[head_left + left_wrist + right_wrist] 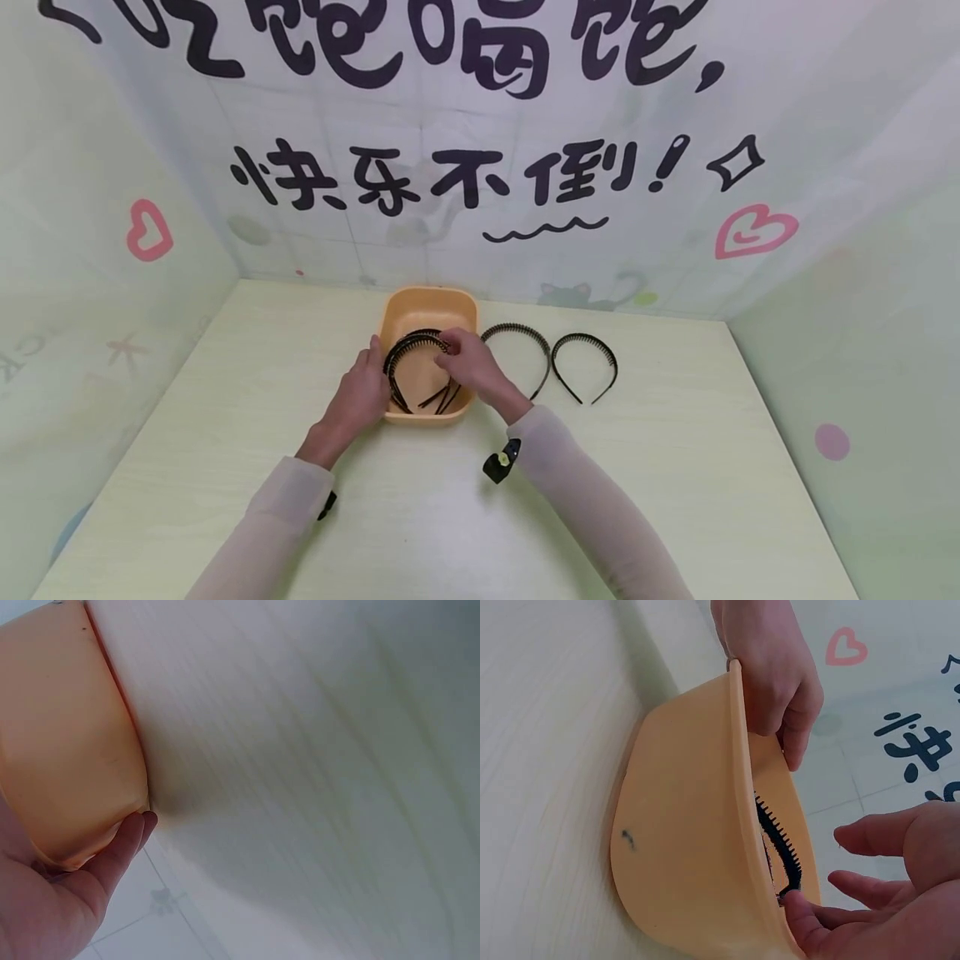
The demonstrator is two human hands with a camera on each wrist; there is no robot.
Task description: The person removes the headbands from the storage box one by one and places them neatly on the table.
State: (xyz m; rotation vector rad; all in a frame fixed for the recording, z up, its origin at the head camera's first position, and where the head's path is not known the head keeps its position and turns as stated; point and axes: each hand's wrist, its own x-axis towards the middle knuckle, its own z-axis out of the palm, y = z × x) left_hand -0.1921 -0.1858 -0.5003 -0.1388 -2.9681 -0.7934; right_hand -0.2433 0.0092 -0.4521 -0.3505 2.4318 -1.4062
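"What's nearest?"
"Left of centre, the left hand (363, 388) grips the bin (429, 420) by its rim. The right hand (477, 364), its fingers spread, touches headbands (409, 342) inside it, mid-frame."
"And farther?"
"Two other headbands (516, 327) lie on the table (405, 508), right of centre. Behind, a lettered wall (420, 254) fills the top."

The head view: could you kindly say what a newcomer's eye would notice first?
Most likely the black lettering across the upper half. Below, an orange tub holds black headbands, the left hand gripping its side, the right hand over its opening; two more headbands lie right of the tub.
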